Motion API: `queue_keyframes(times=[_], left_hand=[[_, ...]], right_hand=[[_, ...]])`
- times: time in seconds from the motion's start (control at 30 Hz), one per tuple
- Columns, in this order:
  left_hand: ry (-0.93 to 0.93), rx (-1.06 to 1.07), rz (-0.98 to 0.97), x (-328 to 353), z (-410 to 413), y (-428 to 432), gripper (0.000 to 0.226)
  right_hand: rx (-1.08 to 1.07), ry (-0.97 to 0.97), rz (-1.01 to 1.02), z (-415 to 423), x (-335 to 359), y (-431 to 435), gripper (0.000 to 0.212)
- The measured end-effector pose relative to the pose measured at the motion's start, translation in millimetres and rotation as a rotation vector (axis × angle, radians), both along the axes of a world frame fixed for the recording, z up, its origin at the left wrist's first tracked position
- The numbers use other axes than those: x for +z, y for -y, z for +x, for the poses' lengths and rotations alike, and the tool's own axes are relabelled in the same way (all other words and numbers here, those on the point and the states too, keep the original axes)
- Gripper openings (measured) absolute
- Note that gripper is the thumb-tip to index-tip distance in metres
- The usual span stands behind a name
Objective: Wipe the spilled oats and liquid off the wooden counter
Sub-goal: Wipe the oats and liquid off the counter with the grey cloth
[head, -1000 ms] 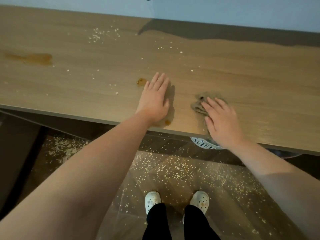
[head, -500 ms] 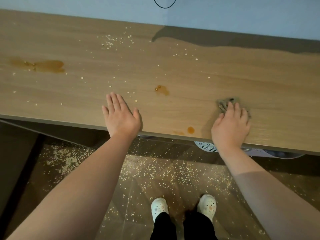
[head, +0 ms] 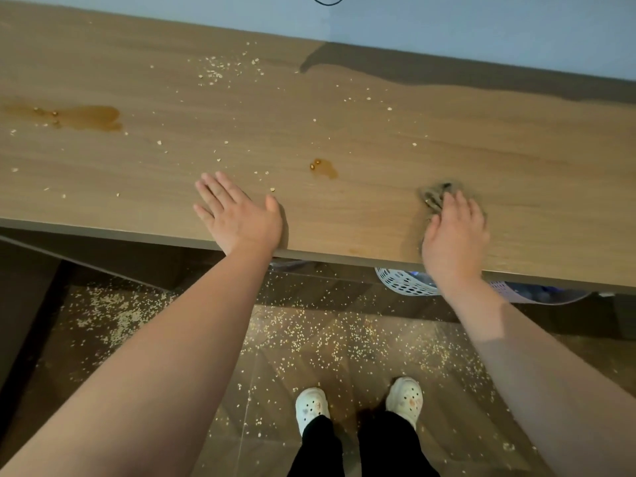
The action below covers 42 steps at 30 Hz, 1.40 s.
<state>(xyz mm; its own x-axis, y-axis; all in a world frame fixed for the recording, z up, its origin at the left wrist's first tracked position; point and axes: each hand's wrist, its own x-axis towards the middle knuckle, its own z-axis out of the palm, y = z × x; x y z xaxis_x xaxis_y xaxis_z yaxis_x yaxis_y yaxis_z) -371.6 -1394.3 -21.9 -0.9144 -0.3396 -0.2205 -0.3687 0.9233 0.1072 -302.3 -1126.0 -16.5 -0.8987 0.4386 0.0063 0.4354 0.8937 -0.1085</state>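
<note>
White clogs (head: 311, 406) and dark trouser legs stand on a brown floor (head: 192, 339), which is thickly sprinkled with pale flakes (head: 337, 342), densest straight ahead of the feet and in a patch off to the left. A white perforated basket (head: 402, 282) shows partly under the front edge of the wooden counter (head: 361, 218).

Both bare arms reach up onto that edge. The left hand (head: 241, 218) lies flat and released on the bare wood, fingers straight and angled up to the left, thumb spread, holding nothing. The right hand (head: 454, 235) presses palm-down on a crumpled grey-brown cloth (head: 435, 194) with its fingers laid nearly straight over it; the cloth sticks out beyond the fingertips and at both sides.

Between the hands and a little farther back sits a small puddle (head: 323, 168) of amber liquid, apart from both. Loose oats (head: 216, 68) dot the wood beyond, gathered most near the back. A large puddle (head: 93, 117) of the same amber spreads at far left. Behind runs a pale blue wall (head: 481, 22), with a dark cable (head: 327, 1) looping at the top.
</note>
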Motion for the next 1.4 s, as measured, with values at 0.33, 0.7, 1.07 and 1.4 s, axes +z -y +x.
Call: queue_keyframes(times=[0.33,0.7,1.07,1.4], left_hand=[[-0.042,-0.015,-0.053,-3,1,-4,0.081],[-0.058,-0.025,-0.030,-7,2,-4,0.078],[-0.071,-0.015,-0.030,-6,1,-4,0.078],[-0.084,-0.011,-0.017,-7,1,-4,0.078]], right_hand=[[0.485,0.091,0.013,-19,-1,99,0.053],[0.075,0.027,-0.018,-26,-4,87,0.054],[-0.224,-0.023,-0.054,-40,-4,54,0.057],[0.320,0.008,-0.069,-26,-2,-11,0.051]])
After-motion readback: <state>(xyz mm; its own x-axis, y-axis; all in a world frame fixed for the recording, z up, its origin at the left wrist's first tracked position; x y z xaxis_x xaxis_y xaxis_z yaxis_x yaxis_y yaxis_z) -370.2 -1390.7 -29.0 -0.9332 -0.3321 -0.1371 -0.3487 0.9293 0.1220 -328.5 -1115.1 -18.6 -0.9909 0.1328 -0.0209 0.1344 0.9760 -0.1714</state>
